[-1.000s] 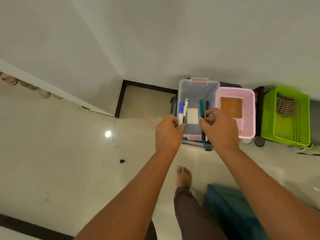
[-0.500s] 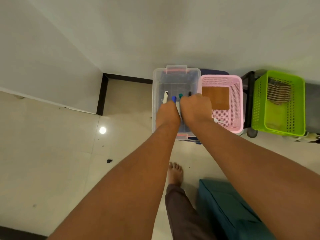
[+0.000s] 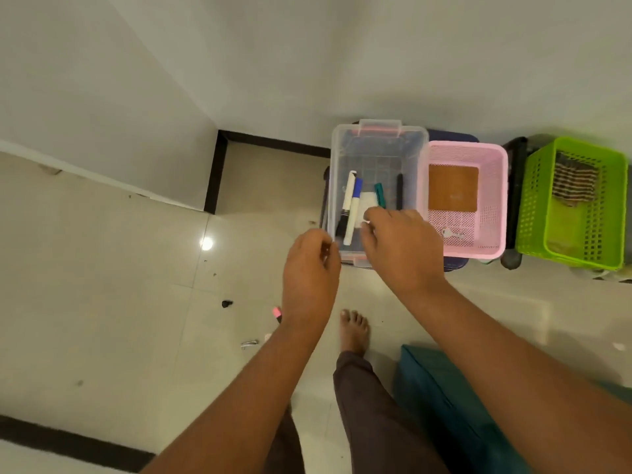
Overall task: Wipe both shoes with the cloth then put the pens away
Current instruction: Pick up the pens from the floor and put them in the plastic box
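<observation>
A clear plastic bin (image 3: 378, 138) stands on the floor against the wall. Inside it lie a white pen with a black cap (image 3: 347, 200), a blue-capped marker (image 3: 354, 208), a green pen (image 3: 379, 195) and a black pen (image 3: 399, 191), beside a white block (image 3: 367, 201). My left hand (image 3: 309, 268) hovers just in front of the bin's near left corner, fingers loosely curled and holding nothing. Above the bin's near edge my right hand (image 3: 402, 248) hangs, fingers relaxed and empty, hiding part of the bin.
A pink basket (image 3: 492, 248) holding a brown square (image 3: 453, 193) and a key sits right of the bin, then a green basket (image 3: 533, 206) with a striped cloth (image 3: 574, 181). A pink-tipped object (image 3: 276, 313) and small debris lie on the tiles. My bare foot (image 3: 355, 331) and a teal cushion (image 3: 444, 405) are near.
Both hands carried pens into the bin, let go of them, and have drawn back toward me, empty. The pens now lie in the bin.
</observation>
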